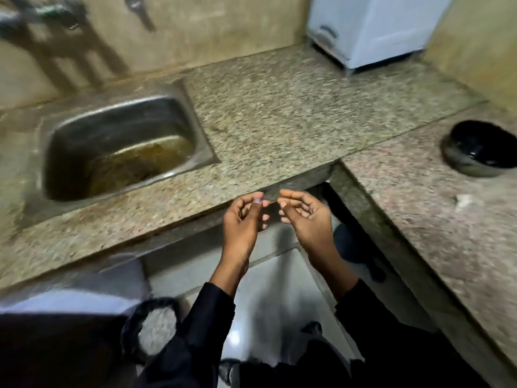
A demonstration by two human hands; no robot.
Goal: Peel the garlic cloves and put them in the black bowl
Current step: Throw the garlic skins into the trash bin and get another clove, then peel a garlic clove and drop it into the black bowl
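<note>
Left hand (244,219) and right hand (303,217) are raised side by side just off the front edge of the granite counter (279,113), fingertips nearly meeting. The left thumb and forefinger pinch a small pale garlic clove (258,202); blur hides whether skin remains on it. The right hand's fingers are loosely curled beside the pinch; cannot tell whether they hold anything. Black bowl (481,148) sits well right of the pinch. Steel sink (120,147) lies up and left.
</note>
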